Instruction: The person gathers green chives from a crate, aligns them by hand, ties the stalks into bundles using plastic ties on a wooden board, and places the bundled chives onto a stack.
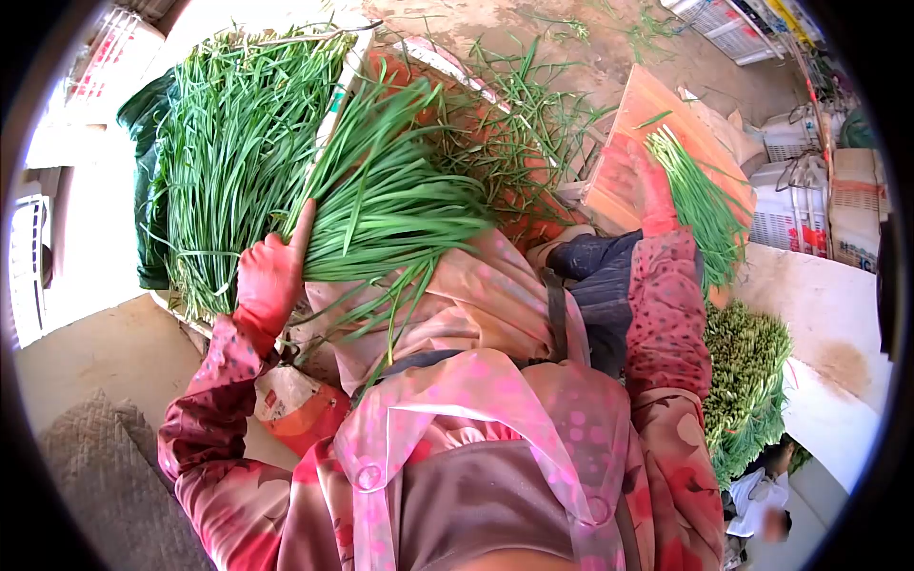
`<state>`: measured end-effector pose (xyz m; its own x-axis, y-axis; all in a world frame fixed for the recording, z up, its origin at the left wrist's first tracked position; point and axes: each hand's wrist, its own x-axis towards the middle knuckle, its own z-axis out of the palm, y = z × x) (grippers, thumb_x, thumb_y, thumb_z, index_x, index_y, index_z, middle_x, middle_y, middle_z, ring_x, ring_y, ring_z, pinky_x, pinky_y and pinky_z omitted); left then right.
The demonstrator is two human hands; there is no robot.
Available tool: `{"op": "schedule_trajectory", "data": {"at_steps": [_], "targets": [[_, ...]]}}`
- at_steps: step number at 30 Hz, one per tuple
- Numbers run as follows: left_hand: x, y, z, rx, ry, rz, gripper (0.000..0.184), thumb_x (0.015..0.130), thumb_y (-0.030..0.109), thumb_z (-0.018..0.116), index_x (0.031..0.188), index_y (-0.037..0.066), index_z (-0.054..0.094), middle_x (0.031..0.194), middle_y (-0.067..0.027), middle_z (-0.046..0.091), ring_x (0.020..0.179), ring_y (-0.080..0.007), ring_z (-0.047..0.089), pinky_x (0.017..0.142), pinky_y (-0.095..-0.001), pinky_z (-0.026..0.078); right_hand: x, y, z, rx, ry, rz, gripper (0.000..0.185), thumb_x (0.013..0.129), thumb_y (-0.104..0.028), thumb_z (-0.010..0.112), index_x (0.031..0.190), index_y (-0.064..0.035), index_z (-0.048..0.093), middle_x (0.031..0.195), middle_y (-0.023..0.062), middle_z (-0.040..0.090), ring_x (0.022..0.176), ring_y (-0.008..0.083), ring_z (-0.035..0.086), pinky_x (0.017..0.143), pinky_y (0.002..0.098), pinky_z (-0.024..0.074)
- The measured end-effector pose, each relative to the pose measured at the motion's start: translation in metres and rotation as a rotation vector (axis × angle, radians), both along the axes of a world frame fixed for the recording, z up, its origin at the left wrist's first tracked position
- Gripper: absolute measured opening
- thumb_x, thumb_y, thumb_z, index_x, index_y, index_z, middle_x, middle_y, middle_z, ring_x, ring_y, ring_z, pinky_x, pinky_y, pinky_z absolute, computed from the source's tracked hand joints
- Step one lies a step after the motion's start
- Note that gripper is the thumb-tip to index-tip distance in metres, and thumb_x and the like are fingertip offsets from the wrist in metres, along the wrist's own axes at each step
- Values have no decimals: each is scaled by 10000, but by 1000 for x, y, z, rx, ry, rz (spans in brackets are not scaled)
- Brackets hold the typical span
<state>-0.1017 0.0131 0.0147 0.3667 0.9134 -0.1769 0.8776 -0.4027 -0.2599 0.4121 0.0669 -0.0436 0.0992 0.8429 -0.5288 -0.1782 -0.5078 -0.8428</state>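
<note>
My left hand (269, 273) lies at the near edge of a large heap of green garlic chives (248, 143). Its index finger stretches along a loose sheaf of chives (400, 209) spread over my lap, while the other fingers are curled against the stems. Some leaf tips of the sheaf are blurred. To the right, my right hand (647, 186) is over an orange wooden board (619, 119), its slightly blurred fingers apart and pointing away from me. Beside it, touching or nearly so, a smaller bunch of chives (700, 200) lies with pale stem ends at the top.
Loose chive leaves litter the orange surface (514, 190) ahead. Stacked chives (747, 381) stand at my right. White crates (795, 195) are farther right, and a person in white (759, 504) is at lower right. A woven mat (105, 466) lies at lower left.
</note>
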Motion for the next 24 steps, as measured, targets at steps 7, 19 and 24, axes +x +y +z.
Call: {"op": "schedule_trajectory", "data": {"at_steps": [7, 19, 24], "targets": [[12, 1, 11, -33, 108, -25, 880, 782, -39, 506, 1521, 289, 158, 713, -178, 574, 598, -323, 619, 513, -453, 501, -195, -23, 80, 835, -747, 563, 472, 856, -232, 647, 1292, -103, 522, 1178, 95, 607, 960, 232, 627, 813, 353, 530], [-52, 121, 87, 341, -9, -31, 827, 811, -6, 559, 1483, 366, 253, 739, -142, 581, 643, -322, 633, 542, -453, 506, -121, -41, -58, 27, -1228, 1140, 300, 816, -297, 607, 1003, -66, 646, 937, 181, 678, 901, 346, 659, 760, 475, 516], [51, 148, 105, 436, -180, -227, 819, 808, 30, 607, 1479, 361, 274, 719, -105, 569, 608, -277, 613, 555, -430, 505, -215, -22, -15, 449, -649, 783, 357, 905, -390, 535, 1003, -75, 672, 929, 186, 680, 847, 343, 672, 710, 451, 535]]}}
